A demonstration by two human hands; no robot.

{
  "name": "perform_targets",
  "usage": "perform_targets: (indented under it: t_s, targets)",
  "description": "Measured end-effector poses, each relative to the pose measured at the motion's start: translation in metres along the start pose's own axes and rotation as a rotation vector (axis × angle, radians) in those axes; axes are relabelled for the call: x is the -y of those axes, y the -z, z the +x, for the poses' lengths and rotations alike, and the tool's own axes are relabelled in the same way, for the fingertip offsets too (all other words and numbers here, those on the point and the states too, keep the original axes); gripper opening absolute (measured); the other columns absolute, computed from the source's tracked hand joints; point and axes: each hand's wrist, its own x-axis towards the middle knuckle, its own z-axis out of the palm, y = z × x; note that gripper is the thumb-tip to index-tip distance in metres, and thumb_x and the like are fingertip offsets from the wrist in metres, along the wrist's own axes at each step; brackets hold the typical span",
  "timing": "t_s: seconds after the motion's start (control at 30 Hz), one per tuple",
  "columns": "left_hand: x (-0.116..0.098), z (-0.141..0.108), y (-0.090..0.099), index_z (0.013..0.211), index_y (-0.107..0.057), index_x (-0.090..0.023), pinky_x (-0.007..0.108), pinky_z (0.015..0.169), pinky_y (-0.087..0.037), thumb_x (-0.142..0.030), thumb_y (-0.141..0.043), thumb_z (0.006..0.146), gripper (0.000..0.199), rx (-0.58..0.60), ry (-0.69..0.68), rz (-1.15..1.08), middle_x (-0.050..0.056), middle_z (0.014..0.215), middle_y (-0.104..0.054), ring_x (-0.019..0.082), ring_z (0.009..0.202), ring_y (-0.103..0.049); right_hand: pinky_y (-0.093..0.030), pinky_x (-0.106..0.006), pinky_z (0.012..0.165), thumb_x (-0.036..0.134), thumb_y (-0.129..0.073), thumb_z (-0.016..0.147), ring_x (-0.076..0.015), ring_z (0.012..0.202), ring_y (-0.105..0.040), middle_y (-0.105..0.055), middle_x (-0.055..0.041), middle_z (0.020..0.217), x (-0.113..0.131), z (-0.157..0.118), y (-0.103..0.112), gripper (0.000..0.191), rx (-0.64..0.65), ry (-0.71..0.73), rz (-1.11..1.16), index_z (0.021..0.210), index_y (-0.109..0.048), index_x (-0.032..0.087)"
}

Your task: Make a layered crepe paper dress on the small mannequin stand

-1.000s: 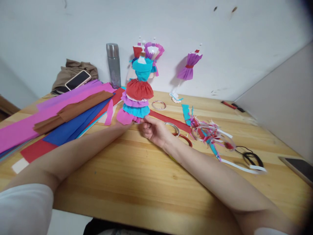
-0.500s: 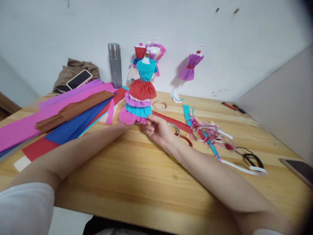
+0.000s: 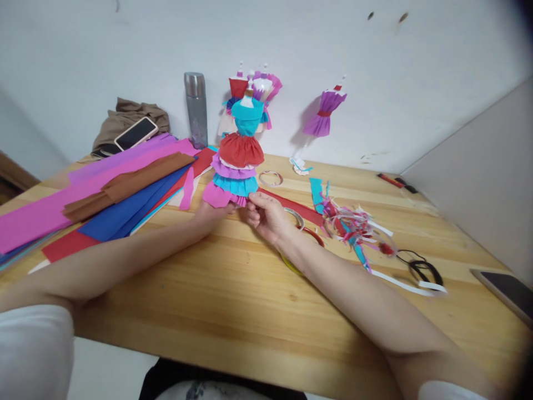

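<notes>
A small dress form in a tiered crepe-paper dress [image 3: 240, 150] stands upright in front of me, with a turquoise top, a red overskirt and ruffles in purple, turquoise and pink. My right hand [image 3: 266, 215] pinches the lower right edge of the bottom pink ruffle between thumb and fingers. At the lower left of the skirt is my left hand [image 3: 214, 214], its fingers mostly hidden under and behind the pink hem, so its grip does not show.
Coloured crepe-paper sheets [image 3: 137, 191] spread over the left of the wooden table. Behind stand a grey flask [image 3: 195, 111] and more dress forms, one in purple [image 3: 327, 114]. Tape rolls [image 3: 295, 218], paper scraps [image 3: 350, 222], a black cord [image 3: 425, 270] and a phone [image 3: 506, 291] lie rightward.
The view has shifted slightly. My left hand has come a little further into sight below the hem, while my right hand keeps its pinch on the ruffle. The dress form stays upright.
</notes>
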Motion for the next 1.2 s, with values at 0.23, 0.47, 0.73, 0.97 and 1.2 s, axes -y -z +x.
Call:
perform_targets:
  t_s: [0.23, 0.47, 0.73, 0.97, 1.2]
  targets:
    - [0.006, -0.019, 0.009, 0.081, -0.07, -0.016, 0.026, 0.057, -0.047, -0.021, -0.089, 0.065, 0.025, 0.156, 0.042, -0.118, 0.001, 0.073, -0.066, 0.012, 0.064, -0.056, -0.023, -0.021, 0.04, 0.026, -0.079, 0.078, -0.0062, 0.041, -0.037, -0.054, 0.0049, 0.054, -0.002, 0.0, -0.001, 0.032, -0.143, 0.037, -0.001, 0.068, -0.049, 0.021]
    - [0.001, -0.012, -0.005, 0.077, -0.067, -0.016, 0.021, 0.05, -0.04, -0.028, -0.089, 0.069, 0.026, 0.194, 0.242, -0.262, -0.001, 0.067, -0.062, 0.009, 0.059, -0.056, -0.028, -0.019, 0.039, 0.024, -0.067, 0.09, -0.0074, 0.04, -0.04, -0.06, 0.001, 0.054, -0.003, -0.004, -0.003, 0.02, -0.18, -0.166, 0.045, 0.076, -0.054, 0.02]
    - [0.0, -0.01, -0.013, 0.077, -0.062, -0.018, 0.02, 0.045, -0.032, -0.012, -0.077, 0.084, 0.018, 0.043, 0.238, -0.214, -0.004, 0.062, -0.057, 0.007, 0.05, -0.05, -0.026, -0.019, 0.039, 0.023, -0.068, 0.091, -0.0058, 0.039, -0.032, -0.052, 0.0043, 0.051, -0.004, -0.002, -0.002, 0.031, -0.107, -0.201, 0.167, 0.067, -0.048, 0.02]
    - [0.005, -0.013, -0.011, 0.064, -0.063, -0.016, 0.02, 0.043, -0.031, -0.017, -0.077, 0.082, 0.023, 0.184, 0.16, -0.125, -0.003, 0.051, -0.053, 0.006, 0.043, -0.044, -0.025, -0.017, 0.041, 0.016, -0.074, 0.08, -0.0048, 0.042, -0.032, -0.049, 0.0077, 0.052, -0.012, -0.001, 0.003, 0.029, -0.05, -0.046, 0.102, 0.069, -0.048, 0.021]
    - [0.011, -0.011, -0.009, 0.067, -0.063, -0.018, 0.022, 0.044, -0.031, -0.039, -0.083, 0.083, 0.033, 0.285, 0.113, -0.138, -0.001, 0.056, -0.055, 0.008, 0.047, -0.047, -0.027, -0.018, 0.042, 0.017, -0.078, 0.075, -0.0042, 0.041, -0.035, -0.051, 0.0081, 0.053, -0.015, -0.002, 0.001, 0.027, -0.082, 0.039, 0.039, 0.07, -0.051, 0.021]
